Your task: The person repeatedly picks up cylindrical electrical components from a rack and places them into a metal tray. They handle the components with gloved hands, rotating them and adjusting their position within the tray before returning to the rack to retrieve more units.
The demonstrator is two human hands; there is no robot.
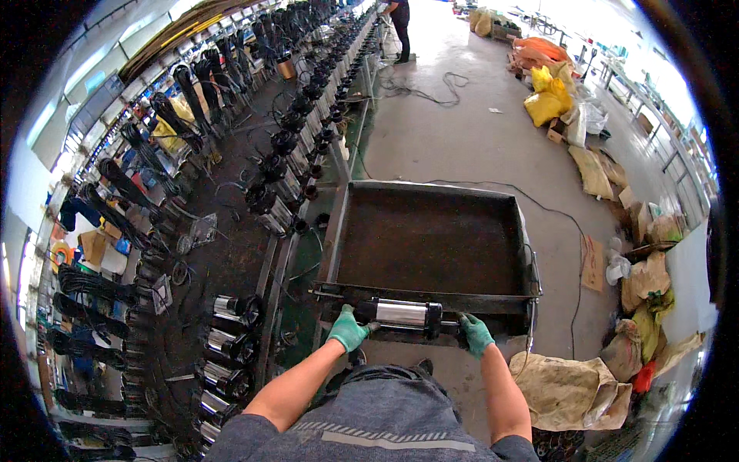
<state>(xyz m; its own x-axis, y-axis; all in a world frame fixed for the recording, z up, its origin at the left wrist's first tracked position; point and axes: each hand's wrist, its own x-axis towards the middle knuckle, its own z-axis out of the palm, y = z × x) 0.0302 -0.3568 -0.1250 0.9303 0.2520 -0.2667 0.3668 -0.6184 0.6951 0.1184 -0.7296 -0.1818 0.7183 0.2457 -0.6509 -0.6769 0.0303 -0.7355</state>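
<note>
A silver-and-black cylindrical pump [402, 313] lies crosswise in front of me, its bright metal body between black end parts. It is level with the near edge of a shallow metal tank [431, 286] with a dark floor. My left hand [349, 329], in a green glove, is closed around the pump's left end. At the other end my right hand [476, 334], also green-gloved, is closed by the narrow dark part that sticks out; its fingertips are partly hidden.
Several similar pumps [225, 343] lie in a column at my left. A long row of upright pumps [286, 181] runs away beyond them, beside coiled black cables [123, 181]. Sacks [573, 389] line the right side. A cable [566, 215] crosses the floor; a person [401, 27] stands far off.
</note>
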